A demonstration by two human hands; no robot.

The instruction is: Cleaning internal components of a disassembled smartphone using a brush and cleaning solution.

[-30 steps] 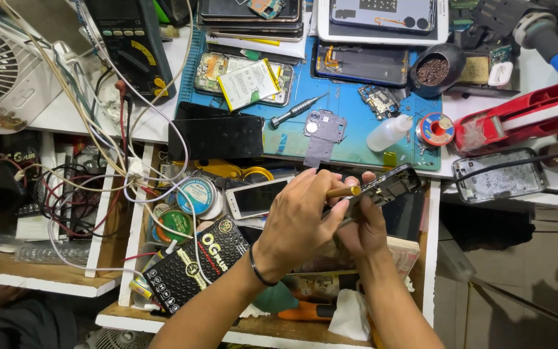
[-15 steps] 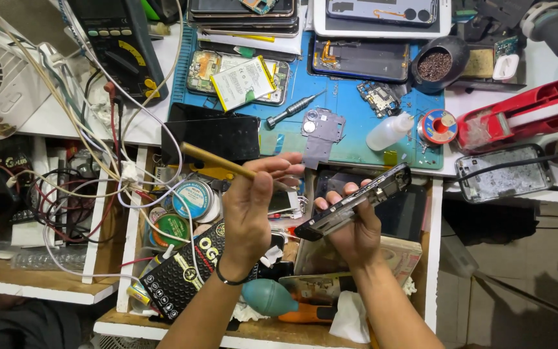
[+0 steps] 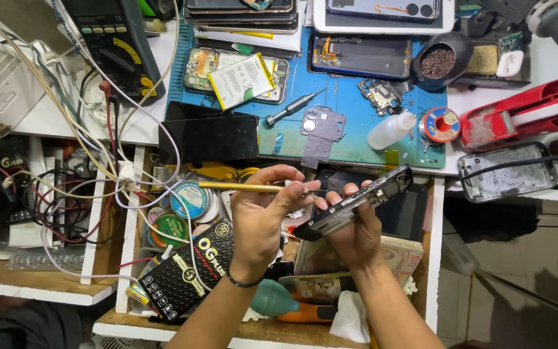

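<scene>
While our left hand (image 3: 263,216) pinches a slim brass-coloured rod tool (image 3: 247,187) between closed fingers, our right hand (image 3: 356,232) is clamped around a dark, opened phone frame (image 3: 356,205), tilted on edge above the cluttered open drawer (image 3: 431,258). We judge the tool's tip should meet the frame's near edge gently, with the right grip steady. Beyond, a grey metal-handled screwdriver (image 3: 292,108) lies well apart on the blue work mat (image 3: 350,103).

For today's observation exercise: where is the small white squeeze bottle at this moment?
In the head view, the white squeeze bottle lies on its side at the right part of the blue work mat, between the grey metal shield plate and the solder spool.
</scene>
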